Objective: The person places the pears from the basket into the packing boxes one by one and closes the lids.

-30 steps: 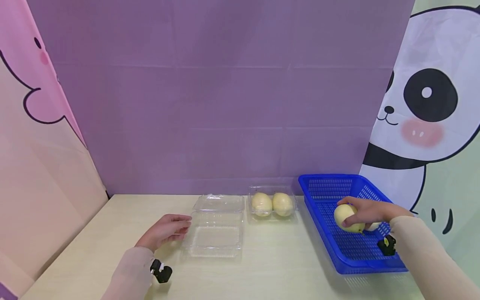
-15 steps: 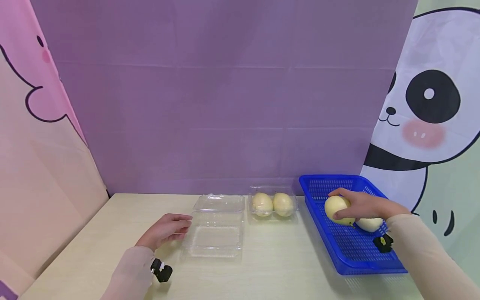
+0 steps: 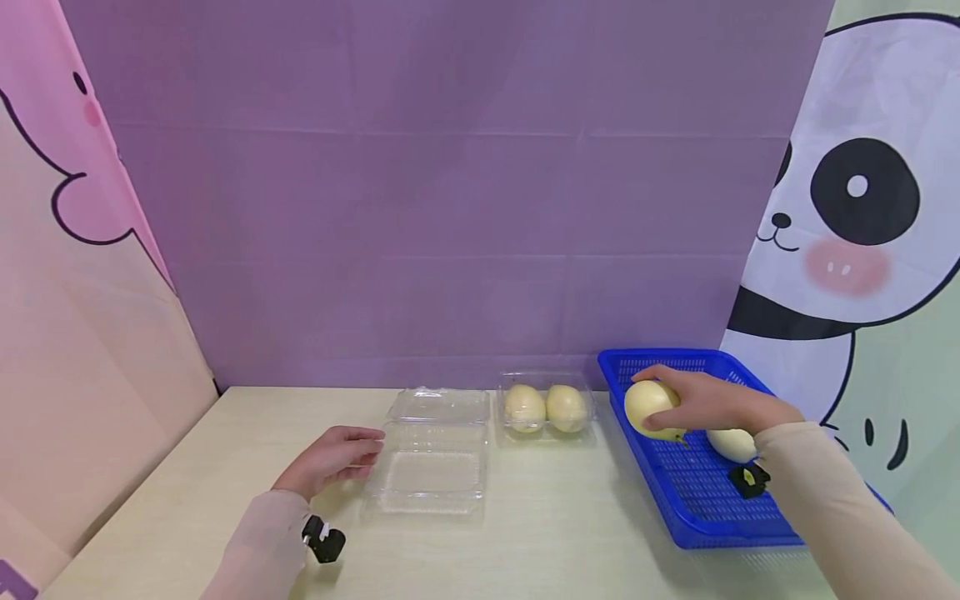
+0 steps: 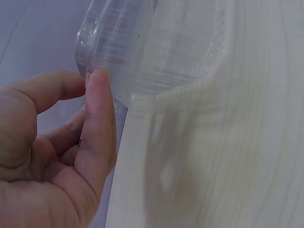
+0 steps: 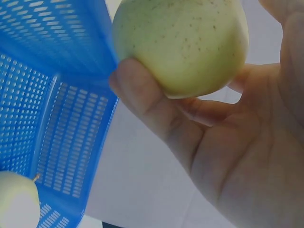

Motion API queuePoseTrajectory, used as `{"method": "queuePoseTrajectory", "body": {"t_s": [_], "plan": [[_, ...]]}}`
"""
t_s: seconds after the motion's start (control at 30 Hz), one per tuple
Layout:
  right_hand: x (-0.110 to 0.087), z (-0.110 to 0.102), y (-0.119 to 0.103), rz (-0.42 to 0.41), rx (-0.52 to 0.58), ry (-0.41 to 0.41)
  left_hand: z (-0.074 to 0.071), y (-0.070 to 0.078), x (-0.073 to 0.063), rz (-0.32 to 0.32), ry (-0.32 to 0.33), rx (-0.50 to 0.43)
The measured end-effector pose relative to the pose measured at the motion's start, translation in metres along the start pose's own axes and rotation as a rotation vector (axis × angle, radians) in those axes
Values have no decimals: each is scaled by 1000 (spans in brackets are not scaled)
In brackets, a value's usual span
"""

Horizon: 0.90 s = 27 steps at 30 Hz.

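One pear (image 3: 648, 404) in the right hand (image 3: 697, 402), at the basket's rim

Poised over the left rim of the blue basket (image 3: 738, 533), stem pointing down toward the near edge of the desk (image 3: 555, 533). Ringed by thumb and curved fingers, spread only as wide as the fruit; gripped around the fat middle, probably for an even hold on smooth, round skin.

At the left edge of an open clear clamshell (image 3: 431, 471): the left hand (image 3: 333, 462), thumb and fingertips nearly together on the rim, apparently in a light pinch, likely to keep so light a shell from sliding. Laid out with one half toward the back edge of the desk, the other toward the near edge, probably for easy access from above.

Near the back edge, just right of the clamshell: a closed clear box (image 3: 545, 377) with two pears (image 3: 524, 408) side by side, likely set back out of the way. Inside the basket, near the right wrist: a loose pear (image 3: 731, 446).

Between clamshell and basket: a broad strip of desk reaching the near edge, roomy enough for a hand to pass. Tighter toward the back, with the box just beside both neighbours and the purple cloth (image 3: 465, 208) close behind.
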State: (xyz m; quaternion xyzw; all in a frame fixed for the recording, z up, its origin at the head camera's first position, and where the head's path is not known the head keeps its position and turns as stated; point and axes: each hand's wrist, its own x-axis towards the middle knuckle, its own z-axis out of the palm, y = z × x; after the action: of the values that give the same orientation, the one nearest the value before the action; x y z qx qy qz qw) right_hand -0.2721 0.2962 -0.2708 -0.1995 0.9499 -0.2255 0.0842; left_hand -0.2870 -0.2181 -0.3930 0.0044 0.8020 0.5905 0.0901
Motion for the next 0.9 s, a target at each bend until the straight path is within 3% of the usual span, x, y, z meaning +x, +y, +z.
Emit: {"method": "queuePoseTrajectory", "body": {"t_s": [0.9], "plan": [[35,29,-42,-137,17,-42,0,3,0,-22,11,31]]}}
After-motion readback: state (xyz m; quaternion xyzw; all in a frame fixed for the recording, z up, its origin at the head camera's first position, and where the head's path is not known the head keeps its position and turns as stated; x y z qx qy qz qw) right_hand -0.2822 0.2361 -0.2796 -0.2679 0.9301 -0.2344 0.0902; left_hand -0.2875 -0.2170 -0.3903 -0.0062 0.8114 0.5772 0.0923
